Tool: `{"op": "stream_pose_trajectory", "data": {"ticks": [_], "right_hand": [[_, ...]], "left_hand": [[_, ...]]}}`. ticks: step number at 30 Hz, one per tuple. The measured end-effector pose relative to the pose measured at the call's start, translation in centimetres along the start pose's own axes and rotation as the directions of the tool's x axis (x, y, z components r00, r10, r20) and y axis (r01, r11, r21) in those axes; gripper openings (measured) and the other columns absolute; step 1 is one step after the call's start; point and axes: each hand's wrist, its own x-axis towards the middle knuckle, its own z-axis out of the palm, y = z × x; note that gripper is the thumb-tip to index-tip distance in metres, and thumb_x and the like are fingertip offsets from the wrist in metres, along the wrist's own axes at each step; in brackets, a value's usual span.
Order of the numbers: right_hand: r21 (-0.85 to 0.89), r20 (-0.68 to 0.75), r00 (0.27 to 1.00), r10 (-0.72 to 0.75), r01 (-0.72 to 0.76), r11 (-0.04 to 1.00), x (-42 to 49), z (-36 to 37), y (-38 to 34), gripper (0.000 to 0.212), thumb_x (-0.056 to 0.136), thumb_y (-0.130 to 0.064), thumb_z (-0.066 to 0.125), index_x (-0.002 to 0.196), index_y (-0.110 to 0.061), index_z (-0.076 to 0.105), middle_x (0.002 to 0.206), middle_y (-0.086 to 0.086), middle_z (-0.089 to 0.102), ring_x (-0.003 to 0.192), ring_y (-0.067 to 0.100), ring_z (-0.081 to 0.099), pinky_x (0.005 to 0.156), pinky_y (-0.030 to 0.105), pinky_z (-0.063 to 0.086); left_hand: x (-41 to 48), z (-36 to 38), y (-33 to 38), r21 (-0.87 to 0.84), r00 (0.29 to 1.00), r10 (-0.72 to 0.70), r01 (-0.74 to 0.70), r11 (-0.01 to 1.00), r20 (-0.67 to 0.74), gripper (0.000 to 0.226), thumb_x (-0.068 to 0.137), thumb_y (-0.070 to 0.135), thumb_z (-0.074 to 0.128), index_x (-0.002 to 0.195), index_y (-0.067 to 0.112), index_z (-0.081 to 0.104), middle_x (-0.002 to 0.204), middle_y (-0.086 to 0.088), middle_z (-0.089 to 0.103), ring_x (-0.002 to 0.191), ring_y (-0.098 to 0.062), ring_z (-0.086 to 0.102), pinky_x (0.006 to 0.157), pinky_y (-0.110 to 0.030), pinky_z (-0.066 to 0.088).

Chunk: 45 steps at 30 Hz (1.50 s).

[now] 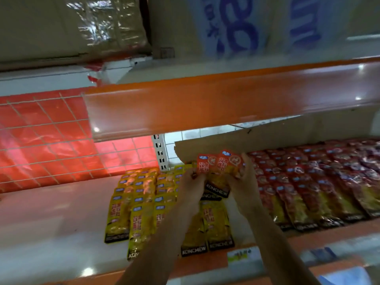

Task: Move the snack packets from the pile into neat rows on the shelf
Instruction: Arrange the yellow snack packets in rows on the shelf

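Your left hand [192,182] and right hand [242,177] pinch red-topped Konchew packets [218,164] together, squaring them for the shelf [61,219] row.

The left hand [193,185] and right hand [245,182] together grip a fanned bunch of red-topped packets [219,163] above the middle of the shelf [51,223]. Rows of yellow packets [139,199] lie just to their left. Rows of red packets [318,182] run toward the shelf's right edge. A wire grid [47,138] stands at the back left.
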Motion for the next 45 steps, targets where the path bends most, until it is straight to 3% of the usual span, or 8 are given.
{"op": "stream_pose_trajectory", "data": {"ticks": [7,12,18,25,32,39,43,45], "right_hand": [[-0.107,-0.202,0.975,0.093,-0.117,0.987,1.5,-5.9,-0.1,0.058,0.095,-0.011,0.051,0.148,-0.014,0.026,0.108,0.015,0.054,0.079,0.021,0.055,0.067,0.038,0.044],[-0.197,-0.205,0.975,0.089,-0.131,0.972,3.2,-7.9,1.3,0.022,0.098,-0.027,0.047,0.094,-0.007,0.052,0.068,0.002,0.049,0.06,0.016,0.045,0.055,0.032,0.036],[-0.199,-0.224,0.962,0.158,-0.203,0.959,4.5,-9.5,2.3,0.03,0.098,-0.027,0.046,0.125,-0.014,0.05,0.085,0.004,0.057,0.061,0.01,0.047,0.05,0.024,0.036],[-0.258,-0.186,0.967,0.172,-0.217,0.941,5.6,-10.2,2.8,0.039,0.099,-0.03,0.046,0.134,-0.014,0.046,0.076,-0.002,0.054,0.055,0.007,0.046,0.048,0.022,0.036],[-0.312,-0.131,0.982,0.133,-0.168,0.935,7.0,-10.0,2.6,0.03,0.099,-0.027,0.044,0.125,-0.015,0.052,0.069,-0.003,0.052,0.049,0.006,0.042,0.041,0.018,0.033],[-0.334,-0.076,0.993,0.095,-0.115,0.936,7.9,-8.7,2.5,0.02,0.1,-0.023,0.041,0.112,-0.014,0.055,0.08,0.005,0.061,0.058,0.012,0.05,0.043,0.019,0.038],[-0.359,-0.025,0.995,0.098,-0.1,0.928,8.5,-7.7,2.5,0.025,0.096,-0.016,0.043,0.116,-0.012,0.057,0.09,0.004,0.066,0.069,0.014,0.06,0.051,0.022,0.042],[-0.417,0.027,0.997,0.072,-0.055,0.907,8.6,-7.2,2.3,0.026,0.093,-0.012,0.046,0.117,-0.01,0.057,0.096,0.004,0.065,0.076,0.013,0.06,0.057,0.023,0.044]], "left_hand": [[1.7,4.5,-0.9,0.15,0.995,0.066,-0.055,0.987,-0.071,0.015,0.089,0.026,0.063,0.103,0.023,0.058,0.088,0.006,0.06,0.08,-0.01,0.059,0.062,-0.027,0.046],[3.6,7.3,-1.5,0.363,0.985,0.159,-0.125,0.923,-0.067,0.025,0.095,0.019,0.051,0.118,0.022,0.06,0.101,0.006,0.06,0.087,-0.011,0.058,0.076,-0.025,0.046],[6.2,9.9,-2.7,0.602,0.981,0.171,-0.19,0.776,0.09,0.031,0.087,0.006,0.052,0.114,0.013,0.067,0.113,-0.005,0.063,0.106,-0.023,0.059,0.081,-0.024,0.046],[8.5,11.7,-3.4,0.825,0.939,0.277,-0.316,0.468,0.202,0.024,0.098,0.025,0.046,0.103,0.016,0.068,0.108,-0.009,0.068,0.099,-0.024,0.062,0.072,-0.025,0.036],[9.1,12.2,-3.8,0.876,0.942,0.194,-0.327,0.355,0.273,0.033,0.098,0.041,0.039,0.105,0.027,0.069,0.112,-0.01,0.066,0.108,-0.033,0.056,0.08,-0.032,0.04],[8.3,12.1,-2.6,0.798,0.899,0.372,-0.394,0.457,0.231,0.025,0.095,0.027,0.05,0.113,0.023,0.066,0.121,-0.01,0.06,0.111,-0.029,0.055,0.092,-0.033,0.047],[5.3,12.4,-0.9,0.485,0.95,0.271,-0.313,0.817,0.157,0.03,0.098,0.034,0.05,0.124,0.022,0.055,0.11,0.002,0.064,0.097,-0.014,0.062,0.083,-0.032,0.053],[4.8,12.2,-1.1,0.399,0.963,0.207,-0.26,0.879,0.172,0.043,0.091,0.029,0.063,0.131,0.026,0.048,0.11,0.009,0.06,0.103,-0.011,0.061,0.086,-0.03,0.053]]}}
